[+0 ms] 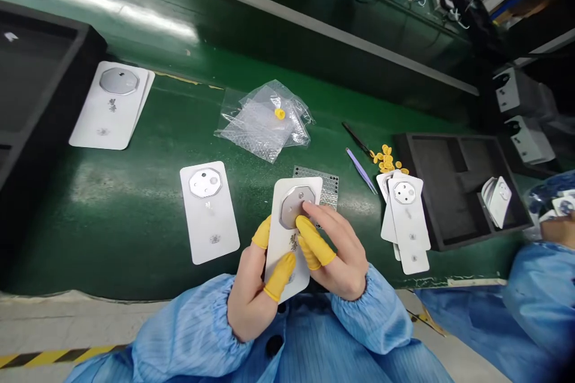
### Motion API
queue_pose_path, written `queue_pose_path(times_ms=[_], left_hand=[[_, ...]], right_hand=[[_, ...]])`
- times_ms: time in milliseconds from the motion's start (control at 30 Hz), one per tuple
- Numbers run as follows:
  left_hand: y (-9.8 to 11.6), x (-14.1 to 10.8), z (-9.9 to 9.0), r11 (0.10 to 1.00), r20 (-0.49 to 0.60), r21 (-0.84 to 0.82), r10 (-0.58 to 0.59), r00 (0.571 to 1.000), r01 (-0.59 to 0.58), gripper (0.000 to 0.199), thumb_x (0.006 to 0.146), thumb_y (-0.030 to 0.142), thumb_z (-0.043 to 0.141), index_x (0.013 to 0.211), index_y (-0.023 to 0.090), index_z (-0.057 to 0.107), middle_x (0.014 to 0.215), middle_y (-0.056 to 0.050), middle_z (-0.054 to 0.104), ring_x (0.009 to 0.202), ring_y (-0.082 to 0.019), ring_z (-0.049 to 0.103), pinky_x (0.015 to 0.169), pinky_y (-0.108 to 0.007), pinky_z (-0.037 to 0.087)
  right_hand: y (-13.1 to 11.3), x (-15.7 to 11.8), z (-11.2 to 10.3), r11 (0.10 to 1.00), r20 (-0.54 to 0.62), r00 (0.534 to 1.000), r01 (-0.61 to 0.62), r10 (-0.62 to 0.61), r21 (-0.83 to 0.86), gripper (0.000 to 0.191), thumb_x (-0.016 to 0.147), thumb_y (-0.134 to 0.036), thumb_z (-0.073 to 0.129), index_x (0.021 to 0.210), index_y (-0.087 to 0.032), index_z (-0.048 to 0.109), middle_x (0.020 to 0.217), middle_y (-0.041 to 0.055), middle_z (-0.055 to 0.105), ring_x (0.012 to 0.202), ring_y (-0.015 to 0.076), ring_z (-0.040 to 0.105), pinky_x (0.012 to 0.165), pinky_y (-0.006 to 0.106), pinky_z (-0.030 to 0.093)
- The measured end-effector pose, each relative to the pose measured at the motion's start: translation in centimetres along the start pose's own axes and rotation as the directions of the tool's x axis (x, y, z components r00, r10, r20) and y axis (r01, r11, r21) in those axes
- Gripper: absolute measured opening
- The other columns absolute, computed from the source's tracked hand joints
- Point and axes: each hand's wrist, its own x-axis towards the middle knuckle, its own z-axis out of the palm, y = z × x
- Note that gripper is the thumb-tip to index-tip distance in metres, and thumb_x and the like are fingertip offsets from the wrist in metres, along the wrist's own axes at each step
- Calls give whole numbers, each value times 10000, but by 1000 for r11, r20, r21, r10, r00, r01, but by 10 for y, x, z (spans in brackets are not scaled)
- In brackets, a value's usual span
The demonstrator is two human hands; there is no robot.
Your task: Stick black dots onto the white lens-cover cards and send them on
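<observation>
A white phone back cover [281, 239] with a grey octagonal camera plate [290, 210] is tilted up in front of me. My left hand [254, 287] is closed around its lower left side, with yellow finger cots on thumb and fingertip. Over its right side, my right hand [336, 248] is closed, fingertips touching the camera plate and face; several of these fingers also wear yellow cots. Beneath and behind the cover, a piece of bubble wrap [330, 187] with black dots lies on the table. Another white cover [210, 221] lies flat to the left.
Stacked covers [105, 116] lie far left beside a black foam tray [85, 42]. Clear plastic bags [265, 119] lie ahead. Purple tweezers [362, 171], black tweezers [356, 136] and loose yellow finger cots [387, 158] are right, near more covers [411, 227] and another tray [442, 239]. A co-worker's sleeve [545, 281] borders them.
</observation>
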Motion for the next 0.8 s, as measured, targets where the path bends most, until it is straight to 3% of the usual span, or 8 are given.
queue_pose_path(times_ms=[233, 333, 433, 600, 800], left_hand=[[0, -2, 1, 999, 11, -14, -33, 999, 33, 480, 895, 221, 568, 1368, 220, 490, 1272, -85, 626, 1165, -256, 590, 892, -294, 544], [8, -3, 6, 992, -54, -80, -103, 993, 98, 487, 861, 231, 617, 1339, 221, 525, 1302, -83, 609, 1171, -272, 586, 929, -323, 531], [20, -1, 10, 945, -62, -245, -241, 969, 219, 545, 828, 253, 665, 1350, 254, 510, 1298, -67, 617, 1146, -285, 606, 882, -328, 558], [31, 7, 12, 803, 26, -428, -448, 894, 415, 712, 801, 277, 692, 1435, 307, 370, 1230, -65, 659, 1018, -305, 672, 691, -333, 610], [32, 16, 9, 784, -8, -440, -492, 871, 438, 742, 772, 252, 714, 1430, 267, 371, 1179, -71, 682, 918, -273, 703, 638, -294, 604]], right_hand=[[-2, 1, 6, 1000, -12, 1000, -22, 22, -14, 249, 854, -119, 577, 1096, -102, 630, 1250, 208, 611, 1182, 279, 583, 873, 455, 582], [-1, 4, 4, 998, 0, 998, -55, 55, 37, 266, 859, -126, 565, 1116, -114, 634, 1240, 197, 620, 1163, 279, 594, 869, 464, 577], [0, 8, 4, 967, -26, 985, -164, 173, 195, 299, 867, -128, 552, 1149, -170, 641, 1215, 154, 641, 1109, 264, 618, 865, 476, 568], [1, 16, 5, 792, 34, 897, -406, 440, 457, 293, 883, -137, 568, 1127, -265, 669, 1208, 67, 655, 1080, 226, 639, 874, 444, 565], [10, 18, 8, 553, 131, 791, -525, 598, 647, 211, 916, -180, 550, 1032, -259, 707, 1152, 38, 685, 1085, 200, 648, 909, 404, 567]])
